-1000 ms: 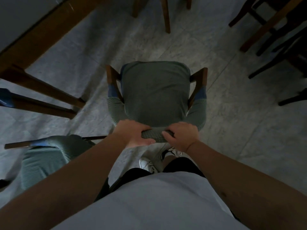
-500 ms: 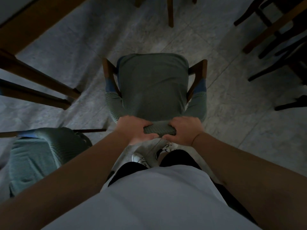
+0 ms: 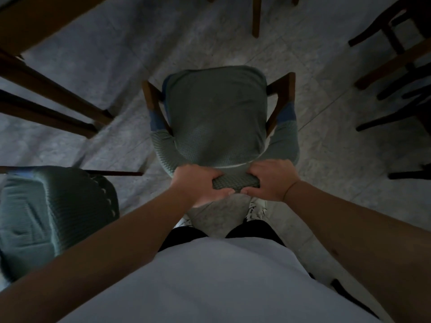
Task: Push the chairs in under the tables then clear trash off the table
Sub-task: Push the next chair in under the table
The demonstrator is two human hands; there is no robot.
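Note:
A wooden chair (image 3: 217,117) with a grey-green fabric cover stands on the tiled floor right in front of me, seen from above. My left hand (image 3: 198,185) and my right hand (image 3: 270,180) both grip the top of its backrest, close together, thumbs on the near side. The brown wooden table (image 3: 39,22) runs along the upper left, with its legs slanting down to the floor. The chair stands apart from the table, with bare floor between them. No trash is in view.
A second covered chair (image 3: 51,217) stands at my lower left, close to my left arm. Dark wooden chair and table legs (image 3: 396,73) crowd the right edge. Another leg (image 3: 256,17) comes down at the top centre. Grey marble floor lies around the chair.
The view has dipped and shifted forward; the chair and my hands sit a little lower and further from the table's edge in the frame. Both hands keep the same grip on the backrest.

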